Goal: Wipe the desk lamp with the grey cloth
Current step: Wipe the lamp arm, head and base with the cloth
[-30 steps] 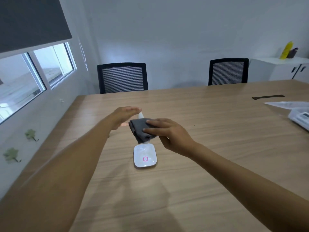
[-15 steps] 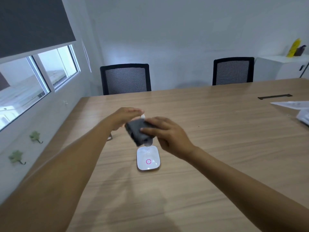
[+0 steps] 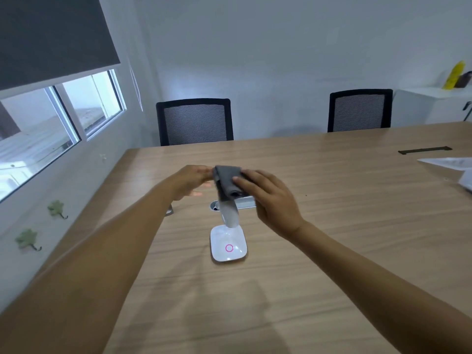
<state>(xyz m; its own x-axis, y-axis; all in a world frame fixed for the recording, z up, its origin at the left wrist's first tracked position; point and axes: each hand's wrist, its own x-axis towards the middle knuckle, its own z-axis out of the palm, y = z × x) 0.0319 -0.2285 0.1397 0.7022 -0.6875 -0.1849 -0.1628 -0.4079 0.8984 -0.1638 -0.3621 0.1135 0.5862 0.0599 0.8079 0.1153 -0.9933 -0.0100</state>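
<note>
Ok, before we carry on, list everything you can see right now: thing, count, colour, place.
desk lamp: 1, white with a pink ring on its base, standing on the table's near middle
grey cloth: 1, grey, wrapped over the lamp's top
table: 1, light wood, fills the foreground
chairs: 2, black mesh, at the table's far edge
cable slot: 1, black, table's far right
papers: white, at the table's right edge
cabinet: 1, white, far right
bottle: 1, yellow, on the cabinet
leaf hooks: 2, green, on the left wall
window blind: 1, dark grey, upper left
left hand: holding the lamp's top
right hand: on the cloth
</note>
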